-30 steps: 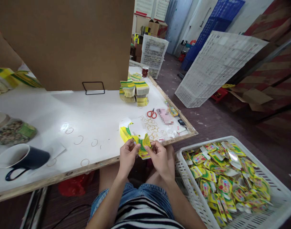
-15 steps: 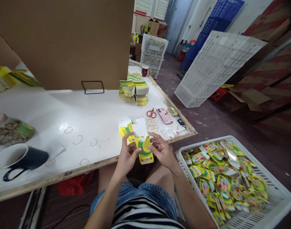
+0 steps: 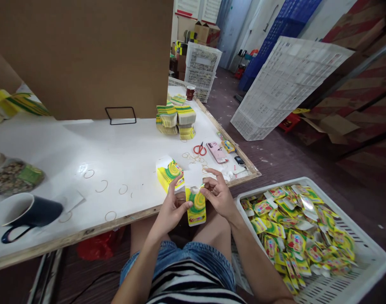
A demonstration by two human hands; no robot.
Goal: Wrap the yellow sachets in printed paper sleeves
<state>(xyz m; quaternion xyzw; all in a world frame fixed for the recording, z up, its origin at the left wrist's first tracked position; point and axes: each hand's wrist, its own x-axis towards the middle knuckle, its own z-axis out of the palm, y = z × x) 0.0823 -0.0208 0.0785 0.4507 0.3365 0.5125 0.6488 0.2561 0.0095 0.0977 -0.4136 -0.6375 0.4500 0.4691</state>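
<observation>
Broadly, the room has a dark floor (image 3: 223, 97), and across its left and middle spreads the white table (image 3: 101, 143), edged in worn wood. A large brown panel (image 3: 94, 55) rises upright from the table's far part. Beyond the right end stand a tall stack of white crates (image 3: 284, 88) and, behind it, blue crates (image 3: 269, 46). Beside the table's near right corner, a white basket (image 3: 367, 257) holds a heap of yellow-green packets (image 3: 297, 240). Bundled cartons (image 3: 186, 114) sit by the panel's right edge. At the table's near edge, above the lap, the left hand (image 3: 174, 207) grips one side of a yellow carton (image 3: 197, 207) between thumb and fingers; the right hand (image 3: 220, 194) pinches the opposite edge. Smaller still on the white top are a dark blue mug (image 3: 45, 209), a pink phone (image 3: 217, 152), red-handled scissors (image 3: 199, 150) and thin loose bands (image 3: 197, 159).
</observation>
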